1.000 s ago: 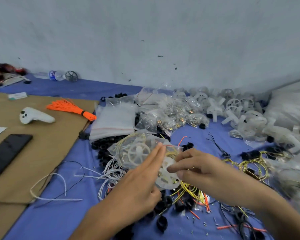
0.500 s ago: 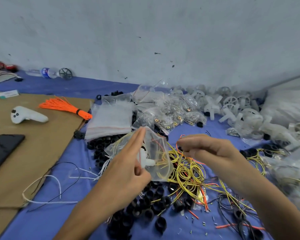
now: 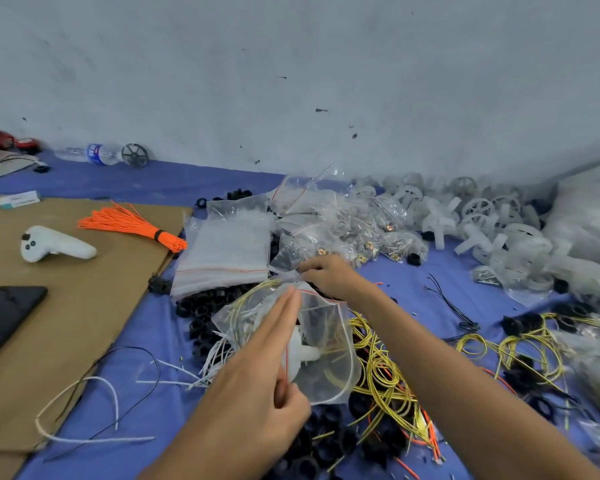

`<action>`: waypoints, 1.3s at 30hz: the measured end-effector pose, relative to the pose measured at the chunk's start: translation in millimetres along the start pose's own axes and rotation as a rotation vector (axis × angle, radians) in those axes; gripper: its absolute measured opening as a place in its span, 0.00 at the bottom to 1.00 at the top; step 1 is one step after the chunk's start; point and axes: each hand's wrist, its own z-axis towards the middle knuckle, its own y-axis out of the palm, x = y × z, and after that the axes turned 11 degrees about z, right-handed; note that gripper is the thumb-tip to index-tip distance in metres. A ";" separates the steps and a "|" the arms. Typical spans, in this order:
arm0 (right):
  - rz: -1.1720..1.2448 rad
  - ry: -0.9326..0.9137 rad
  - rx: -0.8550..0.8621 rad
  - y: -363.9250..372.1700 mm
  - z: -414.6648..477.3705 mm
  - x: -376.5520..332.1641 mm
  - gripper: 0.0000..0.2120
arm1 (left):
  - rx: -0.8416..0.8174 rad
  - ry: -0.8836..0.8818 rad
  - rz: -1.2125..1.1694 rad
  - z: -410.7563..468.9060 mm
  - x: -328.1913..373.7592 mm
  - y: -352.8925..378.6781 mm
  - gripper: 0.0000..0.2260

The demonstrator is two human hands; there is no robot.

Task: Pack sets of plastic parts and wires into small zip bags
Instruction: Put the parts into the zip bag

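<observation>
Currently: your left hand (image 3: 257, 386) pinches edge of clear plastic zip bag (image 3: 326, 344), fingers straight along film, bag raised over blue worktop (image 3: 430, 265). White plastic part (image 3: 300, 351) and yellow wires (image 3: 243, 306) sit inside. Your right hand (image 3: 326, 275) curls at small filled packets (image 3: 361, 233); grasp cannot be told. Bag looks light, limp, slippery: hold it by stiffer red seal rim.

A clear, crumpled zip bag (image 3: 329, 372) with a red seal strip is held up; inside sit a white plastic part (image 3: 302, 352) and yellow wires (image 3: 245, 306), ends poking out.
</observation>
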 end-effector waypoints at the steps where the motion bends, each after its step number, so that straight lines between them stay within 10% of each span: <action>1: 0.025 0.027 -0.007 5.7 6.0 0.7 0.11 | 0.001 -0.006 -0.003 -0.3 -0.1 -0.9 0.43; 18: 0.326 -0.349 0.274 -115.1 -189.3 -43.8 0.10 | 0.047 0.062 0.063 1.9 2.9 8.8 0.44; 24: 0.563 -0.300 -0.006 -111.6 -239.0 -39.8 0.23 | -0.003 0.034 0.072 0.6 2.5 19.8 0.44; 30: 0.654 -0.226 -0.090 -65.3 -221.4 -49.8 0.13 | -0.055 0.064 0.070 -5.3 -2.4 22.5 0.44; 39: 0.029 -0.250 -0.251 9.8 -201.6 -36.5 0.14 | -0.034 0.155 0.175 -8.4 -0.1 29.5 0.44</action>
